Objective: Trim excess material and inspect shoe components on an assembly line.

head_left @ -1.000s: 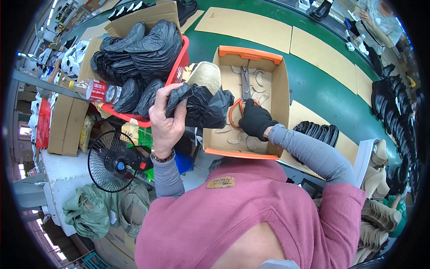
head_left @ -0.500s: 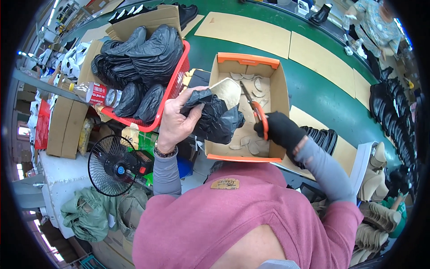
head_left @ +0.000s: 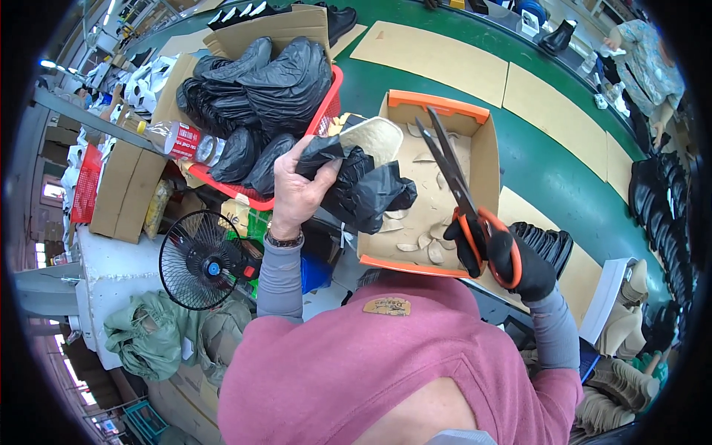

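My bare left hand (head_left: 297, 189) grips a shoe upper wrapped in crumpled black plastic (head_left: 382, 194), fingers and thumb pinching its edge. A cream insole board (head_left: 380, 141) shows on the far side of the wrapped upper. My right hand (head_left: 528, 261), in a black glove, is closed around the orange handles of large scissors (head_left: 458, 176). Their dark blades point away from me over the box, slightly apart, and do not touch the upper. Below sits an open cardboard box (head_left: 486, 167) with orange ends, several curved beige offcuts (head_left: 424, 241) lying inside.
A red basket (head_left: 334, 93) at the left holds piled black-wrapped uppers (head_left: 285, 81) and a plastic bottle (head_left: 182, 141). A black fan (head_left: 200, 259) stands near my left forearm. Cardboard sheets (head_left: 437, 63) lie on the green table. More black pieces (head_left: 545, 245) lie beyond my right hand.
My right hand has drawn the scissors back toward me and to the right, away from the insole board. The left hand still holds the wrapped upper; the whole view has shifted slightly.
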A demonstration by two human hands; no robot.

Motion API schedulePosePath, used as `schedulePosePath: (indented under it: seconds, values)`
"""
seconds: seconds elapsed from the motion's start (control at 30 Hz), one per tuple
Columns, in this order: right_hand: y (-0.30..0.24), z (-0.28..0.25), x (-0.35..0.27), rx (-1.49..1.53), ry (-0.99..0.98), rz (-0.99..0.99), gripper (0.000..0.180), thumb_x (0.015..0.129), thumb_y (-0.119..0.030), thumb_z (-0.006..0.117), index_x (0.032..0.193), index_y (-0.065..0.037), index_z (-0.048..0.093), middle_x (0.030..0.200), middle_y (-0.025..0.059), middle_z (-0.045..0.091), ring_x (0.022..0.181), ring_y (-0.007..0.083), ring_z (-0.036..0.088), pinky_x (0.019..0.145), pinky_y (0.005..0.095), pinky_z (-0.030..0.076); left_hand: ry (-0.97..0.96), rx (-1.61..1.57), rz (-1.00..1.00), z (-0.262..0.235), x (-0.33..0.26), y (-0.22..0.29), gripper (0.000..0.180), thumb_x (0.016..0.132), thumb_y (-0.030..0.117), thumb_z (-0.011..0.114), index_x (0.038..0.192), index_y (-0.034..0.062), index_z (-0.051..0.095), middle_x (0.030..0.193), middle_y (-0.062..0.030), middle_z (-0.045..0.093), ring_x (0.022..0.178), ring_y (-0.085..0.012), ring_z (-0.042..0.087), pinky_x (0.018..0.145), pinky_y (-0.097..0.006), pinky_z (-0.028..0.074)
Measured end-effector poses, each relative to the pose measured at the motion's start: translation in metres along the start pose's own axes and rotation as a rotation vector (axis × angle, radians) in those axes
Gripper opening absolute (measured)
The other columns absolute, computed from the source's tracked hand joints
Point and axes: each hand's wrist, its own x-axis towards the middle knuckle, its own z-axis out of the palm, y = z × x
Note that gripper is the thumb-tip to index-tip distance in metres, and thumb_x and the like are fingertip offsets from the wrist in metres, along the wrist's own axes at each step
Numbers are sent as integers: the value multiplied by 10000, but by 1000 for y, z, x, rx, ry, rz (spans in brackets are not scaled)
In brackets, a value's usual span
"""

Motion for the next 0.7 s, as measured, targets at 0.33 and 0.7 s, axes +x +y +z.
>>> schedulePosePath:
  seconds: [0.33,0.7]
  values:
    - [-4,7,-12,-648,94,18,760,791,-551,691,1204,50,476,821,219,585,754,401,593,675,419,458,-164,315,245,6,6,34,328,708,-63,631,1022,25,668,768,-67,680,621,-151,659,593,-260,505]
    - [8,6,-12,-649,109,-83,888,804,-797,444,1157,15,512,717,62,510,641,203,520,606,337,428,-221,235,219,6,3,37,313,717,-74,623,1015,8,669,757,-54,677,635,-109,649,593,-237,492]
